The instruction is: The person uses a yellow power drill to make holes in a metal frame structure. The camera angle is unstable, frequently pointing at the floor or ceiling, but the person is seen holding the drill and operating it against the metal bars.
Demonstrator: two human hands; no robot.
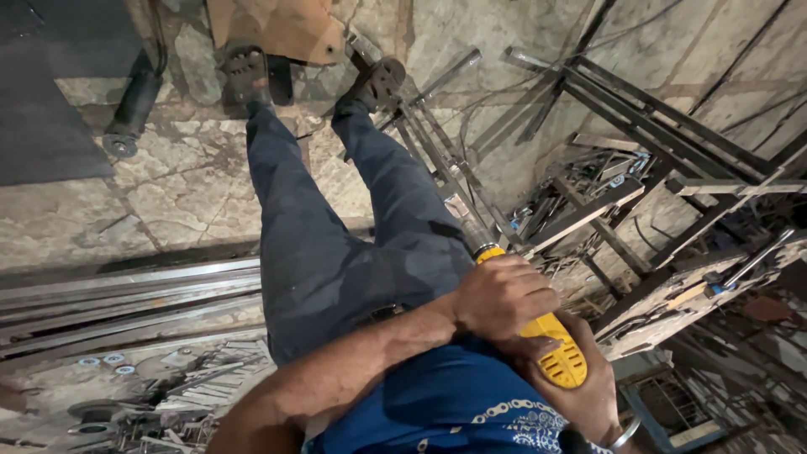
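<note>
Both hands grip the yellow power tool [551,346]: left hand [502,296] clenched around its front, right hand [588,395] cradling the rear. Steady, even pressure against the metal frame [445,168] seems wise.

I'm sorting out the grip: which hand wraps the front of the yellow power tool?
The left hand, closed over the tool's front end near the legs. The right hand cups its vented rear end, by the blue shirt.

Cracked stone floor [181,197] with long steel bars [126,290] lying at left. Black cylinder [134,105] near a brown board [277,27]. Welded metal frames [639,118] and scrap pieces [580,189] piled at right.
</note>
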